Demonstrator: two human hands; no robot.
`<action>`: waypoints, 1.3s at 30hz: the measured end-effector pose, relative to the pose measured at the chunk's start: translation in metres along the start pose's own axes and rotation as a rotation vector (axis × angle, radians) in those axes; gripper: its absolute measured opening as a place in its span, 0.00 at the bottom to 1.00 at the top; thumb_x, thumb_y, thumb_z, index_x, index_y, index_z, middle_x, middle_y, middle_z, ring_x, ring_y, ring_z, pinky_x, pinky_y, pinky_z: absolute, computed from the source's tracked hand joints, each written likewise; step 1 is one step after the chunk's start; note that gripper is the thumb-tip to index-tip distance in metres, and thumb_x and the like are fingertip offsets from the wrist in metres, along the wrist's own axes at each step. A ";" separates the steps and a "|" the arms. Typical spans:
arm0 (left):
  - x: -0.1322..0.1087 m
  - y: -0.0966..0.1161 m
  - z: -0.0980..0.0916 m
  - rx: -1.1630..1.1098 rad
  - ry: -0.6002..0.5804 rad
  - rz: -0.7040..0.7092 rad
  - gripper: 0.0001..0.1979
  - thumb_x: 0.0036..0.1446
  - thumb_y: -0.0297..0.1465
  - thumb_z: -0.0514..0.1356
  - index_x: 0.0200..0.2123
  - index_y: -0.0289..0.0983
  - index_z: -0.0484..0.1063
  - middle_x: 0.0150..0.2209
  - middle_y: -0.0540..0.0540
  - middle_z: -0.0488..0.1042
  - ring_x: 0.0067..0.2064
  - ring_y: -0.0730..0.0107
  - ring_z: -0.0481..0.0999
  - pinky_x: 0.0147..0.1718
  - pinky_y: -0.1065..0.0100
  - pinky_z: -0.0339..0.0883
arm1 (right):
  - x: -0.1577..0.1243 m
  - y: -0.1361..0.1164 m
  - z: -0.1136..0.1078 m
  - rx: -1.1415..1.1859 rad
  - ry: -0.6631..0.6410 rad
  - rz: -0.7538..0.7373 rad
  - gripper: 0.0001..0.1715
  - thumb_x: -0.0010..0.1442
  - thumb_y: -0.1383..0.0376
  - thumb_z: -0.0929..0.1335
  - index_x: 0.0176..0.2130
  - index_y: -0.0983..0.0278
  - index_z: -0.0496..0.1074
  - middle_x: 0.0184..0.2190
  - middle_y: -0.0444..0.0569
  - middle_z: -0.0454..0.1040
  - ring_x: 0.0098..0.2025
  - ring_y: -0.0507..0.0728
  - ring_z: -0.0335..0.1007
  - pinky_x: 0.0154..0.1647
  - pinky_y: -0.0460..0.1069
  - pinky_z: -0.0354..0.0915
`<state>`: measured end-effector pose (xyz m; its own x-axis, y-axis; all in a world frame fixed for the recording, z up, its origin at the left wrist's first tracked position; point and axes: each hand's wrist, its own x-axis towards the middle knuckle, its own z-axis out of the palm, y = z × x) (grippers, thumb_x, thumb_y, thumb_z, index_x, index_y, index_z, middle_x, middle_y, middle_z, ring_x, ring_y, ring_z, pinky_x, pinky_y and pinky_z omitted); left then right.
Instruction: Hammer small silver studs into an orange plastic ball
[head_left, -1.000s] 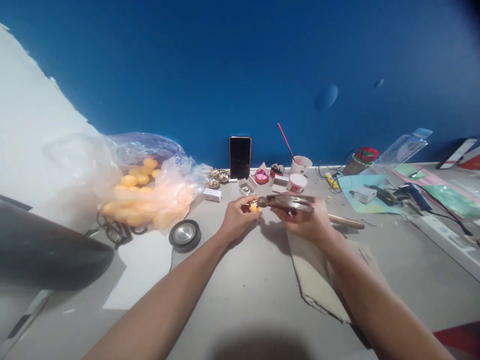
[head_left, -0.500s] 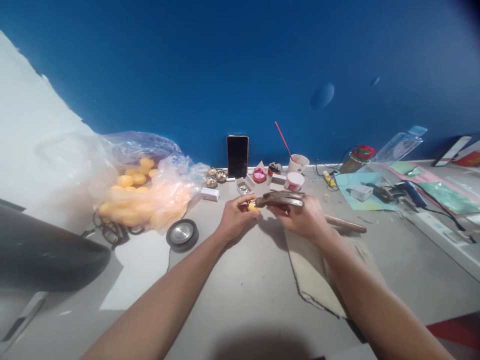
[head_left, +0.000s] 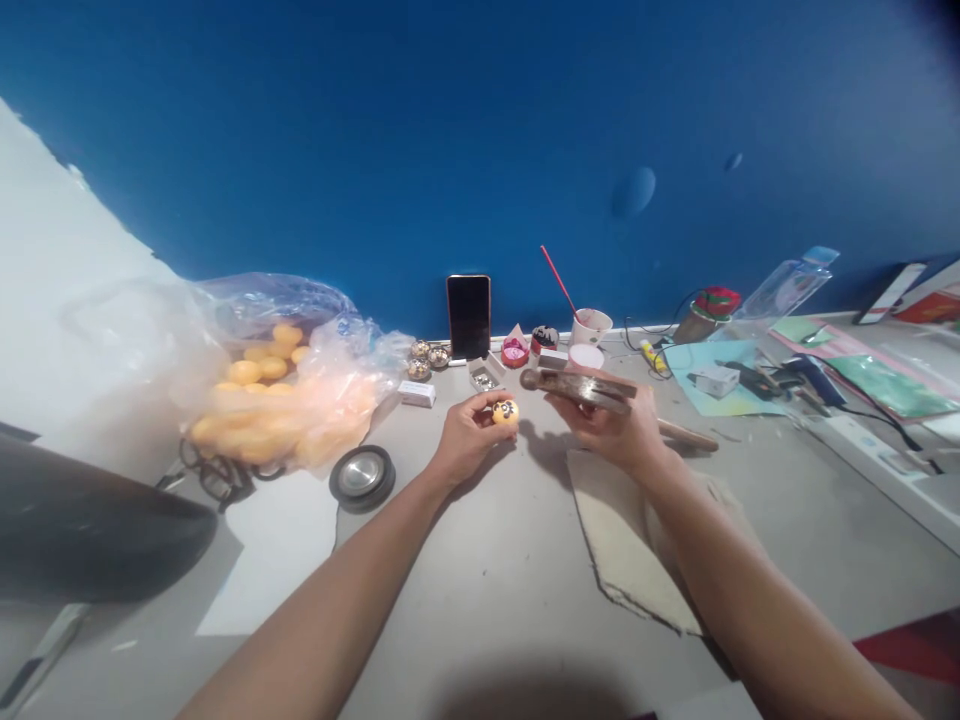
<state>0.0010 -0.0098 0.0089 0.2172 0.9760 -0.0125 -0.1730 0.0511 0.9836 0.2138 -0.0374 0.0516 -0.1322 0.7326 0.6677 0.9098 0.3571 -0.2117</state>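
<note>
A ball (head_left: 505,412) (seemingly part-studded) is pinched by the left hand (head_left: 469,435), a hammer (head_left: 581,389) gripped by the right hand (head_left: 619,430) — studded balls (head_left: 418,370) set far, plain balls (head_left: 246,373) bagged left.

Rear wall (head_left: 360,150): painted blue, deeper at upper centre, paler toward the right. Two lighter blue rounded marks on it, the larger mark (head_left: 636,190) lower and left of the smaller mark (head_left: 733,161). White wall area (head_left: 52,230) at far left; its border with the blue slopes down rightward and is ragged. Gray table (head_left: 465,620) against the rear wall, surface bearing small dark specks. Soft rounded shadow (head_left: 525,690) at the near side.
</note>
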 end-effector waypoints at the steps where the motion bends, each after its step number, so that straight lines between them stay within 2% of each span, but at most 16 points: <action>1: 0.000 0.000 0.000 -0.023 -0.019 -0.010 0.27 0.40 0.29 0.75 0.47 0.33 0.80 0.32 0.47 0.81 0.31 0.68 0.80 0.35 0.63 0.77 | 0.001 0.005 0.001 -0.036 0.004 0.047 0.19 0.65 0.49 0.69 0.47 0.57 0.82 0.38 0.50 0.85 0.36 0.61 0.80 0.34 0.51 0.66; 3: -0.001 0.000 0.000 -0.074 -0.049 -0.032 0.29 0.41 0.30 0.75 0.49 0.33 0.79 0.32 0.47 0.80 0.30 0.68 0.80 0.35 0.63 0.77 | 0.002 0.016 0.005 -0.095 -0.071 0.119 0.20 0.62 0.49 0.71 0.47 0.56 0.82 0.36 0.49 0.84 0.34 0.61 0.79 0.31 0.51 0.63; 7: 0.000 -0.002 -0.001 -0.120 -0.058 -0.055 0.31 0.42 0.32 0.76 0.52 0.34 0.78 0.34 0.46 0.80 0.32 0.67 0.81 0.37 0.62 0.77 | 0.007 0.032 0.013 -0.190 -0.374 0.153 0.14 0.61 0.55 0.71 0.44 0.56 0.82 0.35 0.49 0.84 0.33 0.61 0.78 0.29 0.50 0.58; 9: 0.001 -0.002 -0.002 -0.106 -0.064 -0.047 0.31 0.42 0.32 0.77 0.52 0.35 0.78 0.34 0.47 0.80 0.33 0.68 0.81 0.37 0.63 0.77 | 0.009 0.034 0.016 -0.220 -0.483 0.151 0.13 0.61 0.59 0.71 0.44 0.56 0.82 0.35 0.49 0.84 0.34 0.61 0.78 0.29 0.50 0.56; 15: 0.001 -0.001 -0.002 -0.056 -0.071 -0.017 0.27 0.48 0.37 0.74 0.51 0.35 0.77 0.31 0.47 0.79 0.30 0.69 0.79 0.34 0.65 0.74 | 0.010 0.035 0.019 -0.093 -0.585 0.069 0.16 0.59 0.68 0.70 0.47 0.57 0.81 0.42 0.49 0.84 0.41 0.61 0.77 0.35 0.49 0.60; 18: 0.000 0.001 -0.001 0.003 -0.066 0.013 0.22 0.51 0.37 0.71 0.48 0.34 0.79 0.26 0.49 0.76 0.27 0.72 0.74 0.32 0.67 0.70 | 0.008 0.042 0.020 -0.043 -0.594 0.033 0.19 0.57 0.70 0.71 0.48 0.59 0.80 0.44 0.51 0.82 0.45 0.61 0.76 0.40 0.50 0.65; 22: -0.001 0.002 0.000 0.105 -0.039 0.023 0.16 0.48 0.33 0.70 0.41 0.35 0.83 0.23 0.49 0.73 0.24 0.73 0.68 0.27 0.68 0.64 | 0.007 0.052 0.024 0.042 -0.552 -0.087 0.19 0.57 0.70 0.71 0.49 0.62 0.80 0.47 0.55 0.80 0.51 0.64 0.75 0.50 0.53 0.68; 25: -0.003 0.001 0.001 0.141 -0.060 0.031 0.14 0.46 0.32 0.69 0.38 0.36 0.84 0.26 0.48 0.74 0.24 0.73 0.68 0.25 0.68 0.63 | 0.006 0.054 0.028 0.104 -0.465 -0.078 0.15 0.62 0.67 0.69 0.48 0.62 0.80 0.48 0.54 0.81 0.53 0.63 0.75 0.54 0.55 0.68; 28: -0.005 -0.001 0.002 0.194 -0.118 0.100 0.11 0.45 0.30 0.68 0.35 0.36 0.84 0.32 0.46 0.77 0.28 0.71 0.72 0.28 0.69 0.65 | 0.003 0.051 0.033 0.107 -0.383 -0.027 0.11 0.66 0.65 0.68 0.45 0.63 0.80 0.46 0.55 0.82 0.51 0.63 0.76 0.52 0.54 0.68; 31: -0.006 -0.004 0.002 0.243 -0.172 0.142 0.10 0.45 0.29 0.67 0.34 0.36 0.84 0.33 0.45 0.77 0.31 0.69 0.73 0.30 0.69 0.66 | 0.004 0.044 0.034 0.090 -0.386 -0.022 0.11 0.67 0.66 0.67 0.39 0.63 0.81 0.39 0.52 0.82 0.44 0.60 0.76 0.44 0.51 0.67; 33: -0.006 -0.005 0.002 0.229 -0.189 0.115 0.11 0.46 0.30 0.67 0.36 0.35 0.83 0.31 0.47 0.75 0.30 0.70 0.71 0.29 0.70 0.65 | 0.010 0.037 0.032 0.060 -0.375 -0.024 0.13 0.68 0.66 0.66 0.39 0.62 0.81 0.38 0.51 0.82 0.41 0.59 0.75 0.42 0.51 0.65; 37: -0.004 -0.004 0.002 0.244 -0.188 0.098 0.13 0.48 0.31 0.65 0.38 0.34 0.82 0.30 0.48 0.74 0.31 0.70 0.70 0.31 0.70 0.64 | 0.043 0.011 0.033 -0.002 -0.346 -0.172 0.12 0.69 0.64 0.68 0.40 0.62 0.83 0.46 0.55 0.80 0.50 0.62 0.70 0.49 0.54 0.65; 39: -0.003 -0.003 0.002 0.284 -0.181 0.130 0.12 0.47 0.30 0.65 0.37 0.34 0.82 0.32 0.47 0.75 0.33 0.69 0.71 0.34 0.69 0.65 | 0.064 -0.007 0.042 -0.041 -0.349 -0.245 0.14 0.69 0.65 0.67 0.40 0.63 0.84 0.54 0.57 0.77 0.55 0.65 0.66 0.55 0.56 0.63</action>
<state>0.0033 -0.0130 0.0061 0.3824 0.9157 0.1234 0.0578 -0.1570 0.9859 0.1826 0.0307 0.0658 -0.4651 0.7838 0.4116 0.8488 0.5269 -0.0441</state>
